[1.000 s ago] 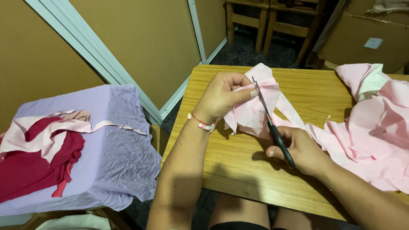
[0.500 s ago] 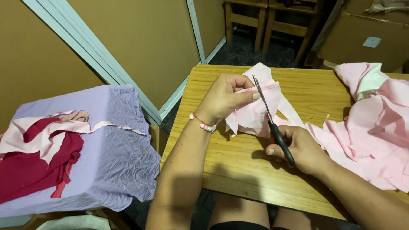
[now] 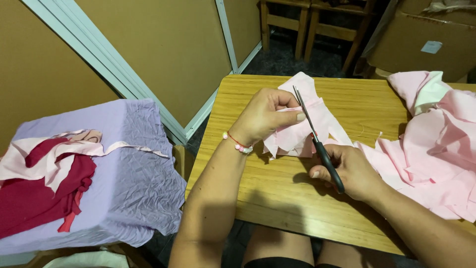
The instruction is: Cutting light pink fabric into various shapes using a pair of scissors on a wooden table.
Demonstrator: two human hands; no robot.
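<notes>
My left hand [image 3: 265, 116] pinches a piece of pale pink fabric [image 3: 302, 124] and lifts it off the wooden table [image 3: 277, 193]. A beaded bracelet sits on that wrist. My right hand [image 3: 349, 171] grips black-handled scissors [image 3: 317, 141], blades pointing up and away. The blades lie against the pink fabric right beside my left fingertips.
A heap of pink and white cloth [image 3: 436, 134] covers the table's right side. To the left stands a surface draped in lilac cloth [image 3: 124, 168] with dark red and pale pink scraps [image 3: 44, 183] on it. Wooden chair legs [image 3: 302, 30] and a cardboard box [image 3: 421, 44] stand beyond the table.
The scissor blades have worked a little further up along the pink fabric. My left hand has shifted its pinch slightly. Everything else stays put.
</notes>
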